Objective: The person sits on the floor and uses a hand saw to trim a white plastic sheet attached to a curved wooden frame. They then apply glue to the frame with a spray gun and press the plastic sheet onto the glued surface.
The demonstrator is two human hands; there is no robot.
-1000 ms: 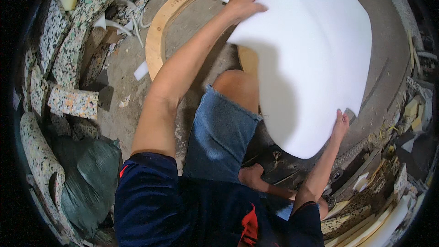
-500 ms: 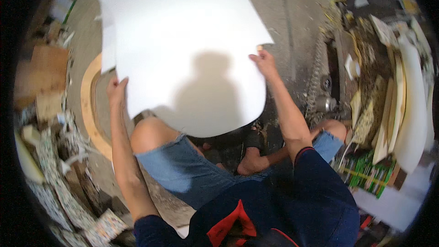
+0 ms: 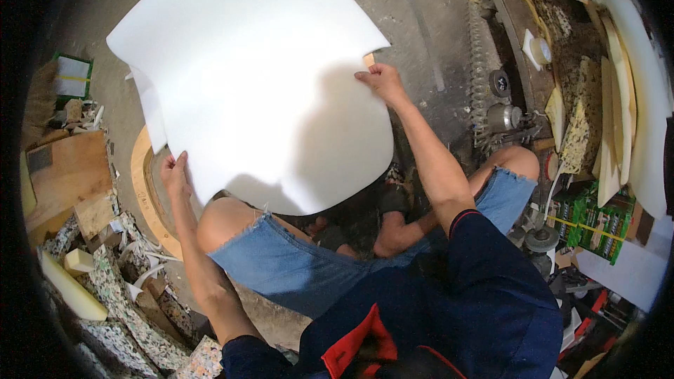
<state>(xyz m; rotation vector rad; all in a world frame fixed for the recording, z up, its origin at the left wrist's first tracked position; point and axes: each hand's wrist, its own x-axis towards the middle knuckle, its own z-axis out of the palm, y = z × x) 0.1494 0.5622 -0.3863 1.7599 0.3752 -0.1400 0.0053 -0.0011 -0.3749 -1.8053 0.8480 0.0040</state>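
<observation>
A large white foam sheet [image 3: 239,77] with rounded near corners spreads out in front of my knees, my shadow falling across it. At its left edge my left hand [image 3: 177,172] pinches the rim between thumb and fingers. My right hand [image 3: 384,84] grips the right edge beside a notch, where a bit of light wood [image 3: 368,60] peeks out from beneath. What else lies under the sheet is hidden. Left of it, partly covered, a curved wooden frame [image 3: 144,189] rests on the floor.
Foam offcuts [image 3: 105,288] and a wooden board [image 3: 70,175] lie piled on the left. Along the right are a coil spring strip [image 3: 479,70], a round metal part [image 3: 502,118], leaning foam slabs [image 3: 611,112] and green packets [image 3: 590,224].
The sheet and both hands now appear lower and further left in view, as the whole view has shifted. Both hands keep their hold on the sheet's edges.
</observation>
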